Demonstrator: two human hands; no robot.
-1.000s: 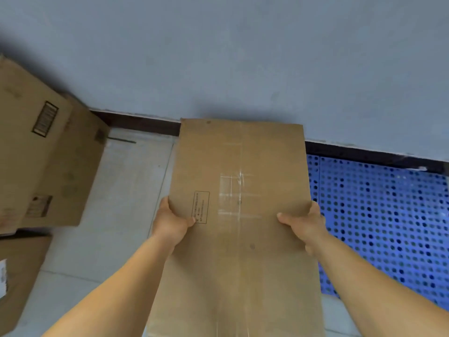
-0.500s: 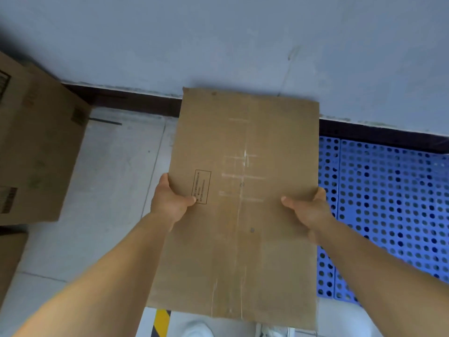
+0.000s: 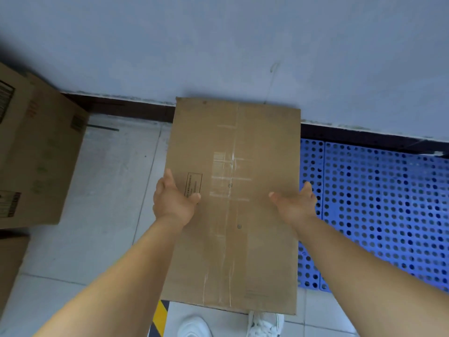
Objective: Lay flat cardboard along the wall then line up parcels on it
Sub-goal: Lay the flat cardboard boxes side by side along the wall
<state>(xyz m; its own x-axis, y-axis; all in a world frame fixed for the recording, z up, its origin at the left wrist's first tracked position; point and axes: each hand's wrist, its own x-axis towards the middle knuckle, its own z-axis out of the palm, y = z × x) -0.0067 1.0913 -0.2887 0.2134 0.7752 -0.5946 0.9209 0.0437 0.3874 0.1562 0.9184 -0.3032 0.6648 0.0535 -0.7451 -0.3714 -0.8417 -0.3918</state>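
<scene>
A flat brown cardboard sheet (image 3: 243,142) with old tape marks and a small printed label hangs in front of me. Its far edge reaches the foot of the grey wall (image 3: 218,45). My left hand (image 3: 173,203) grips the sheet's left edge, thumb on top and fingers underneath. On the right edge my right hand (image 3: 295,206) holds it the same way. The sheet covers part of the tiled floor and the left edge of a blue perforated mat (image 3: 376,203).
Large brown cardboard boxes (image 3: 41,161) stand at the left, with another box (image 3: 9,268) below them. A dark skirting (image 3: 126,110) runs along the wall. Grey floor tiles (image 3: 109,190) lie between the boxes and the sheet. Yellow-black floor tape (image 3: 159,317) and my white shoes (image 3: 194,327) show at the bottom.
The sheet has moved away from my body; its near edge, my shoes and the floor tape have come into sight. Both hands keep their hold.
</scene>
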